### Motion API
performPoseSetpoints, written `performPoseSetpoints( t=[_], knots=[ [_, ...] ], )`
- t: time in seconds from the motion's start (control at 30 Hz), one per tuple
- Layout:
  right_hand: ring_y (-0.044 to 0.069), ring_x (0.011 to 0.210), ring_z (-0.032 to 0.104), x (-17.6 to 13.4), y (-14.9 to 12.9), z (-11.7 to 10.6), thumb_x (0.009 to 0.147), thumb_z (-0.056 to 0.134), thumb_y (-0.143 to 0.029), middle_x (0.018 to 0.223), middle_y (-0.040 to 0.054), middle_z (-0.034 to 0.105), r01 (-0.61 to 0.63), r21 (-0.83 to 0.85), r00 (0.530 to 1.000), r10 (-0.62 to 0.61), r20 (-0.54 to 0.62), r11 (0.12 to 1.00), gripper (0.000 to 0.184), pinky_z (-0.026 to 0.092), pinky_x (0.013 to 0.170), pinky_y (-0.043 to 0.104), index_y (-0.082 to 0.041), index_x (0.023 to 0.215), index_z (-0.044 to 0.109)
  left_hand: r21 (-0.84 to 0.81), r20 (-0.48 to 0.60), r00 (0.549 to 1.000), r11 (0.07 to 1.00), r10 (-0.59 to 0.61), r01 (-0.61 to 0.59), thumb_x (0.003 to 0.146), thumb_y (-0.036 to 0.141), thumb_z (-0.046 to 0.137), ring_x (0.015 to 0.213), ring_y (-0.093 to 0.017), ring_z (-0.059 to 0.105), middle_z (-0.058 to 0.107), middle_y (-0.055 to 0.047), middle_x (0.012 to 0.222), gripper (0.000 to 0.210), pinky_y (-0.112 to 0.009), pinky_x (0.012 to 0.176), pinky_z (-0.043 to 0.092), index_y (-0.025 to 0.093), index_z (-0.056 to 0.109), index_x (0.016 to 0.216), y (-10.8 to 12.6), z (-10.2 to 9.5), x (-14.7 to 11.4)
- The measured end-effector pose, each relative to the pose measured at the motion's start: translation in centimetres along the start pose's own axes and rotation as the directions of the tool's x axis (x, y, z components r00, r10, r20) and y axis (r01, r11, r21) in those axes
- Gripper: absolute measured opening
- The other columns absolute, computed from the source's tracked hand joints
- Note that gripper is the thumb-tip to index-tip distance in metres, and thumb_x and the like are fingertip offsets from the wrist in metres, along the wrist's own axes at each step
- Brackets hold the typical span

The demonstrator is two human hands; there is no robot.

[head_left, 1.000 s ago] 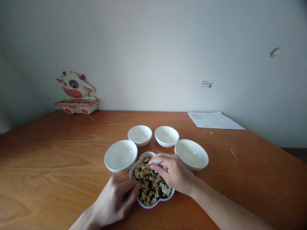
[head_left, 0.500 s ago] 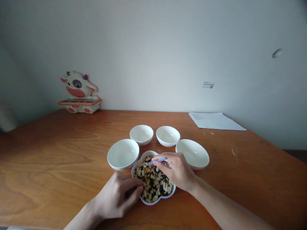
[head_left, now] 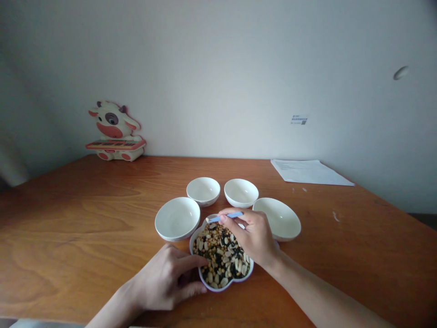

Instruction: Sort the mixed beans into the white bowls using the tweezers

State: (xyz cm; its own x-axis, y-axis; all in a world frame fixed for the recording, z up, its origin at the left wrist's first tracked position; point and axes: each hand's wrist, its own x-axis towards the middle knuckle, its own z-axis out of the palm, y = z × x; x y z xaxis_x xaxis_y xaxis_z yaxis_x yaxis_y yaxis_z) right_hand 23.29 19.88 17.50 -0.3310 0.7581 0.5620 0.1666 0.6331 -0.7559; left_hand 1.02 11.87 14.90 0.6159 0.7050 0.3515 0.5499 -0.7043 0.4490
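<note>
Blue tweezers (head_left: 226, 217) are pinched between the thumb and fingers of my right hand (head_left: 254, 234), above the far side of a flower-shaped dish (head_left: 192, 243). At their tip is a small pale bean (head_left: 208, 220). Peanuts, yellow beans and dark and green pieces, a loose mix (head_left: 221, 255), cover the bottom of the dish. My left hand (head_left: 167, 278) grips the dish's left rim, index finger over the edge and thumb low on the outer wall. Just behind my right hand stands the right white bowl (head_left: 278, 218), partly hidden by it.
Three more white bowls curve round the dish: a left one (head_left: 177, 218), a back left one (head_left: 203, 190) and a back right one (head_left: 241, 192). A cow toy keyboard (head_left: 116, 132) and paper sheets (head_left: 310, 172) lie farther back on the wooden table (head_left: 85, 237), by the wall.
My right hand has raised the tweezers off the mix, toward the dish's far rim, with a pale bean now showing at their tip. My left thumb has spread away from the index finger.
</note>
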Motion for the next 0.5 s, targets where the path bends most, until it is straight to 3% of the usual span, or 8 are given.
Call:
performPoseSetpoints(
  t=[0.17, 0.3, 0.5],
  knots=[
    [0.017, 0.076, 0.074, 1.9, -0.7, 2.3, 0.092, 0.062, -0.026, 0.087, 0.0033, 0.077, -0.002, 0.123, 1.000, 0.002, 0.004, 0.992, 0.015, 0.060, 0.070, 0.026, -0.019, 0.093, 0.075, -0.023, 0.000, 1.000, 1.000, -0.015, 0.015, 0.096, 0.039, 0.062, 0.048, -0.018, 0.060, 0.068, -0.002, 0.063, 0.029, -0.027, 0.048, 0.040, 0.018, 0.067, 0.115, 0.0, 0.0, 0.0],
    [0.016, 0.074, 0.073, 2.3, -0.8, 3.8, 0.092, 0.061, -0.025, 0.083, 0.0038, 0.077, 0.008, 0.124, 0.999, -0.014, 0.048, 0.992, 0.015, 0.059, 0.068, 0.025, -0.019, 0.091, 0.075, -0.039, -0.032, 0.999, 0.999, -0.005, 0.004, 0.096, 0.042, 0.061, 0.047, -0.018, 0.059, 0.067, -0.003, 0.061, 0.031, -0.027, 0.047, 0.040, 0.018, 0.068, 0.114, 0.0, 0.1, 0.0],
    [0.019, 0.084, 0.075, 1.9, -0.2, 4.0, 0.090, 0.065, -0.024, 0.094, 0.0067, 0.078, -0.027, 0.164, 0.993, 0.007, 0.117, 0.986, 0.014, 0.062, 0.075, 0.029, -0.018, 0.098, 0.075, -0.059, -0.024, 1.000, 0.998, -0.013, 0.011, 0.095, 0.042, 0.061, 0.047, -0.017, 0.058, 0.067, -0.002, 0.060, 0.031, -0.025, 0.046, 0.041, 0.017, 0.069, 0.112, 0.1, -0.1, 0.1]
  ],
)
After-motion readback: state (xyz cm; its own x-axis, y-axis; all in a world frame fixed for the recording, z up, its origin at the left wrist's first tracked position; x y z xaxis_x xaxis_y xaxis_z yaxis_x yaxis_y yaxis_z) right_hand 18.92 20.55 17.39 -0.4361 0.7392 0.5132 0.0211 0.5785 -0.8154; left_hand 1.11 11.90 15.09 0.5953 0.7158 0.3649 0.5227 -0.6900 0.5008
